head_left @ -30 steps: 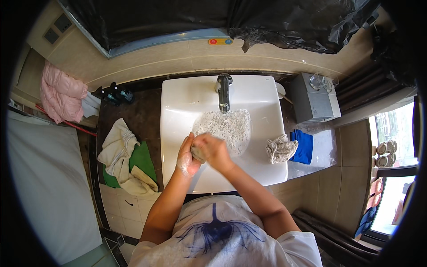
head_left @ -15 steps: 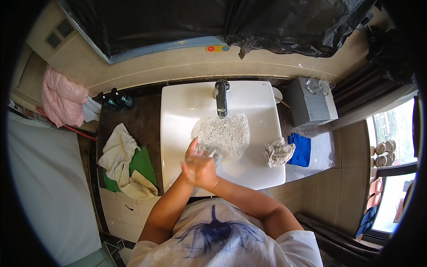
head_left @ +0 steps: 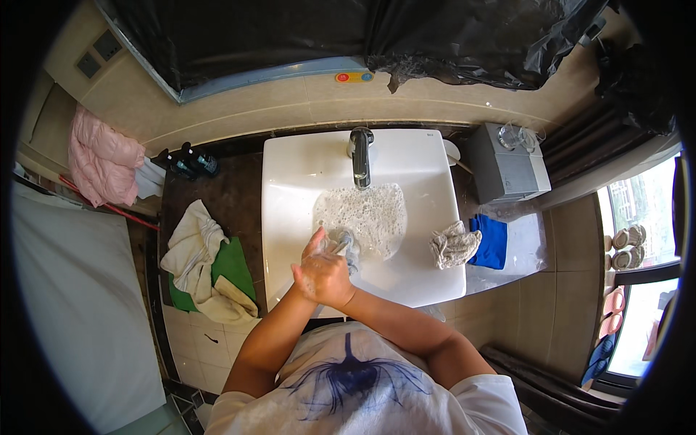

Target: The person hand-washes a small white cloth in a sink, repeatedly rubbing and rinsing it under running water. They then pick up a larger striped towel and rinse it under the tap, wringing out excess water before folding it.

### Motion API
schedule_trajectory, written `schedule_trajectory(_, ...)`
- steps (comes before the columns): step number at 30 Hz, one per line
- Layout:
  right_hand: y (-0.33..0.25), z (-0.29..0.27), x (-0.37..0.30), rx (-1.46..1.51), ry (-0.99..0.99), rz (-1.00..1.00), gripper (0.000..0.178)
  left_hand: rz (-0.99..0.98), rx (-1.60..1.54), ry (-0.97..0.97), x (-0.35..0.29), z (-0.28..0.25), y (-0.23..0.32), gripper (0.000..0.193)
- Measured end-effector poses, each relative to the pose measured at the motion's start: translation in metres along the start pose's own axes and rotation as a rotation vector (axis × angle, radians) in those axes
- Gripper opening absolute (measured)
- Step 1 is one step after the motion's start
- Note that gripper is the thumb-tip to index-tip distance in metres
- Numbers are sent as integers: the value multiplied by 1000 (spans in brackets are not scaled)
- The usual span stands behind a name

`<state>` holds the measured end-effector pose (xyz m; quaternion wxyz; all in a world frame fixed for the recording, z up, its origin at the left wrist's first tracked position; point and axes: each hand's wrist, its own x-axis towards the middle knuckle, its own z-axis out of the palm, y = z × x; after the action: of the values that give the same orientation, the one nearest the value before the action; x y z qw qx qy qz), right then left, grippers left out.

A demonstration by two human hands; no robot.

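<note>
Over the near left part of the white sink [head_left: 290,181], my two hands press together on a small, wet grey cloth [head_left: 352,254]. My right hand [head_left: 332,281] lies on top, its fingers curled over the cloth. Beneath it, mostly covered, my left hand [head_left: 312,245] grips the cloth from the left side. Suds cling to the skin. Part of the cloth hangs out past the fingers toward the soapy water [head_left: 373,214]. The metal faucet [head_left: 361,163] stands above the foam; no running stream shows.
A crumpled beige-grey cloth [head_left: 454,245] sits on the sink's right rim, beside a folded blue cloth [head_left: 490,243]. White cloth [head_left: 192,239] and green cloth [head_left: 233,272] lie on the left counter, with dark bottles [head_left: 196,163] behind. A grey box [head_left: 507,167] stands back right.
My hands have shifted slightly against each other while staying clasped. More of the grey cloth shows beyond the fingers now.
</note>
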<state>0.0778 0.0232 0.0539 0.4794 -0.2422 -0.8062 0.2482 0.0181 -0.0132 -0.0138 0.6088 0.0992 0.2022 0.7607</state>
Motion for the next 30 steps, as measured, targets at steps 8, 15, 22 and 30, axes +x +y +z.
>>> schedule_trajectory(8, 62, -17, 15, 294, -301, 708, 42, -132, 255, 375, 21, 60, 34, 26)
schedule_trajectory(15, 63, -60, 23, 765, -556, 753, 23, 108, 988, -11, 23, -8, 66, 34)
schedule_trajectory(22, 72, -66, 28, 866, -159, 1083, 26, -37, 1071, 30, 15, -47, 68, 33)
schedule_trajectory(30, 14, 14, 0, 111, -16, 262, 27, -148, 86, 120, 21, -44, 5, 41)
